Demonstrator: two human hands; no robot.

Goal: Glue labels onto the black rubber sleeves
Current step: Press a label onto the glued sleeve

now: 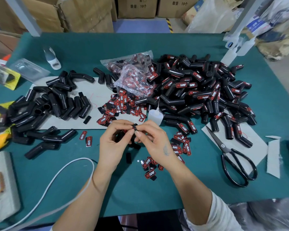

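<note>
My left hand (pixel 114 139) and my right hand (pixel 154 140) meet over the green table's middle and pinch a small black label (pixel 134 127) between their fingertips. A black rubber sleeve (pixel 133 144) lies partly hidden under my hands. Plain black sleeves (pixel 57 100) are heaped at the left. Sleeves with red labels (pixel 198 87) form a big pile at the right. Loose red-and-black labels (pixel 122 104) are scattered behind my hands, and more labels (pixel 180 144) lie by my right wrist. A small white glue bottle (pixel 154 115) stands just beyond my fingers.
Black scissors (pixel 230 157) lie on grey card at the right. A clear bag of labels (pixel 132 72) sits behind the loose ones. A white cable (pixel 70 170) curves along the front left, beside a grey device (pixel 3 184). Cardboard boxes (pixel 137 7) stand beyond the table.
</note>
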